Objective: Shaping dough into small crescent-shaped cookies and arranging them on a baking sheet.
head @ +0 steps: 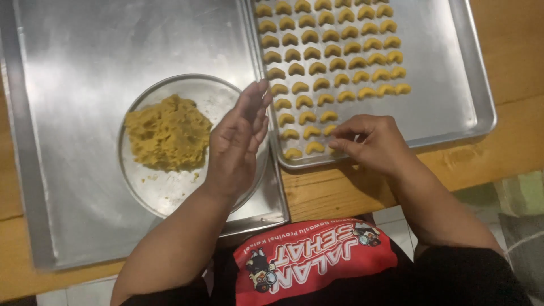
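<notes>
Crescent dough piece [335,148] pinched under right hand [371,144] fingers, at near edge of right baking tray [453,113]. Left hand [238,141] flat, fingers extended together, holding nothing, above rim of round pan [170,192]. Dough lump [168,133] just left of those fingers. Beyond fingertips: rows of crescent cookies [331,51]. Left tray [85,68] on wooden tabletop [510,141].

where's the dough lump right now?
Head view, left side: the dough lump sits in the round metal dish on the left tray, beside the left hand.
</notes>
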